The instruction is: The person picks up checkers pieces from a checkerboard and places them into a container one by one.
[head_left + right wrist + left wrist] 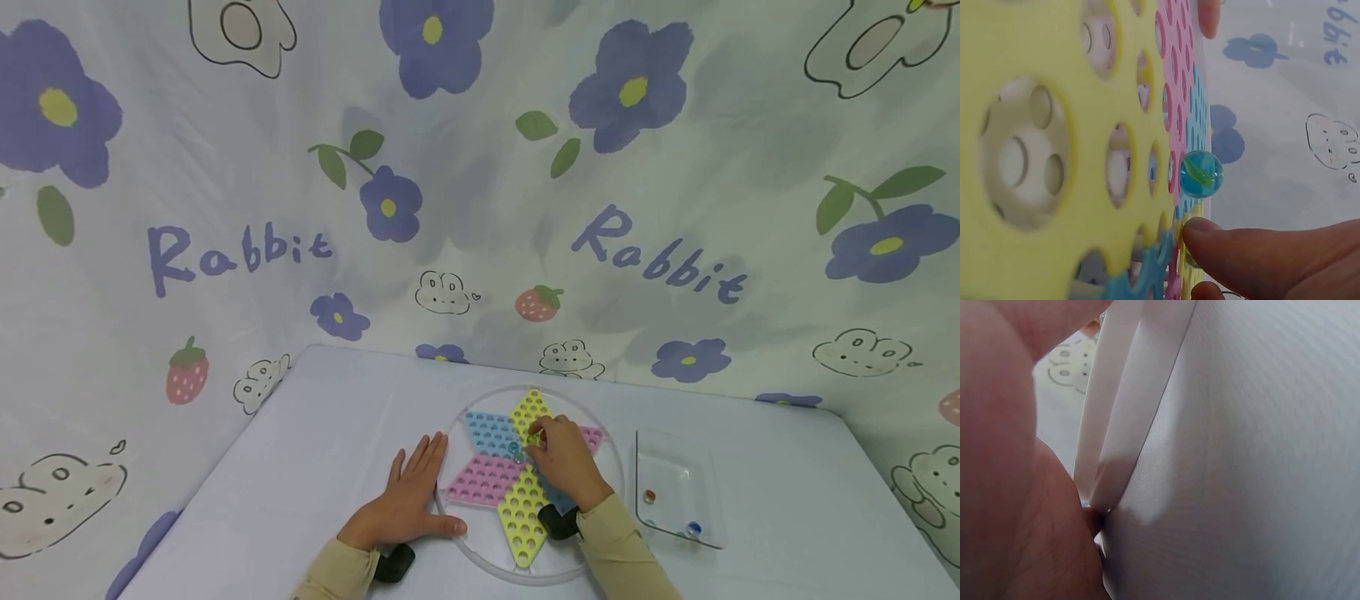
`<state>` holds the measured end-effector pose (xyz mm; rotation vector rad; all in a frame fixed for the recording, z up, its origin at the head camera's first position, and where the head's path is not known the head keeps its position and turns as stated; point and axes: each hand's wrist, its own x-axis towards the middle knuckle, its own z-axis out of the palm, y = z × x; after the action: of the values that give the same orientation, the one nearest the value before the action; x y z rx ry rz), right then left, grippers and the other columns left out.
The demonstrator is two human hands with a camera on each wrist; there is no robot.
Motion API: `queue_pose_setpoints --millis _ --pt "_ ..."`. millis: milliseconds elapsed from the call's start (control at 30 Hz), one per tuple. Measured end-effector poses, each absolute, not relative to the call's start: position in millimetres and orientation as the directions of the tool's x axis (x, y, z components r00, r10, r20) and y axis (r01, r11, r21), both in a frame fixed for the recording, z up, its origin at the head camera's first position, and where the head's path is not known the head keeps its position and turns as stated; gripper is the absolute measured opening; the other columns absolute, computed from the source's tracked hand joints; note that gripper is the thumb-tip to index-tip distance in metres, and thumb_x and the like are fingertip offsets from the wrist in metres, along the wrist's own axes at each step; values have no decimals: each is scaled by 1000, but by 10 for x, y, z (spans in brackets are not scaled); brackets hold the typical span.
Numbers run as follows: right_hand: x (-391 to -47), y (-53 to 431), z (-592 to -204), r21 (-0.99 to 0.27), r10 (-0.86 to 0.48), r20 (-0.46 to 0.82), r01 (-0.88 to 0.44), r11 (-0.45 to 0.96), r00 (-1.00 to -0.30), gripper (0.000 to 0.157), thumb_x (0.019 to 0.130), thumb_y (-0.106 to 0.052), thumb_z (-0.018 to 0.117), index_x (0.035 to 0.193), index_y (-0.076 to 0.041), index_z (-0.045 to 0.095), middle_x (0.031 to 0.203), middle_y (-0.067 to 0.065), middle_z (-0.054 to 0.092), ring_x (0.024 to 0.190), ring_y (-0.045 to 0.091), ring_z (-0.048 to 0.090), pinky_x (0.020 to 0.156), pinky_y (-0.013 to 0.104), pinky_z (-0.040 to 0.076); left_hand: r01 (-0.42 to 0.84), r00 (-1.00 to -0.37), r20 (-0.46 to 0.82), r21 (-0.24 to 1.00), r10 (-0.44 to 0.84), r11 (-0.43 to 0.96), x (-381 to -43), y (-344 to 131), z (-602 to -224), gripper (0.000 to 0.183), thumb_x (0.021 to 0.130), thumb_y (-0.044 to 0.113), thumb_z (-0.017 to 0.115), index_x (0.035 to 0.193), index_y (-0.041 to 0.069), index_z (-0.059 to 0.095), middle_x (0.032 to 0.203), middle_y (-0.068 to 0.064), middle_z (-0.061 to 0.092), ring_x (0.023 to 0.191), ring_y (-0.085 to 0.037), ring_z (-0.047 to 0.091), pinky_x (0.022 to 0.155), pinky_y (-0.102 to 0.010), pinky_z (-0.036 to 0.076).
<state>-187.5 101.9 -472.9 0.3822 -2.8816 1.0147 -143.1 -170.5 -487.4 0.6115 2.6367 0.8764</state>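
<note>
A star-shaped Chinese checkers board [523, 521], with pink, yellow and blue sections full of holes, lies on the table inside a round clear-white rim. My left hand [411, 500] rests at the rim's left side, fingers straight and thumb over the edge. Above the far yellow section, my right hand [567, 458] pinches a marble, mostly hidden behind the thumb [1229, 247] in the right wrist view. Close by, near the board's middle, sits a clear marble [1202, 174] with a yellow-green swirl. Another marble [513, 447] lies beside it in the head view.
A clear plastic tray [678, 458] stands right of the board. It contains a reddish marble [649, 497], a blue marble [694, 529] and other faint ones. Behind the white table [300, 467] hangs a curtain [480, 208] printed with flowers and rabbits.
</note>
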Motion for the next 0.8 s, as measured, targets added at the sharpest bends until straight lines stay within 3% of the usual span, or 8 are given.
queue_pose_setpoints --millis 800 --pt "-1810 1047 -4666 -617 -213 153 -262 742 -965 8 95 -7 67 102 -3 67 84 3 52 75 16 45 66 33 42 325 -859 -130 610 496 723 -1432 -1697 -4854 126 82 62 74 159 -4 -1 166 -23 -1 152 -42 -5 113 -68 -6"
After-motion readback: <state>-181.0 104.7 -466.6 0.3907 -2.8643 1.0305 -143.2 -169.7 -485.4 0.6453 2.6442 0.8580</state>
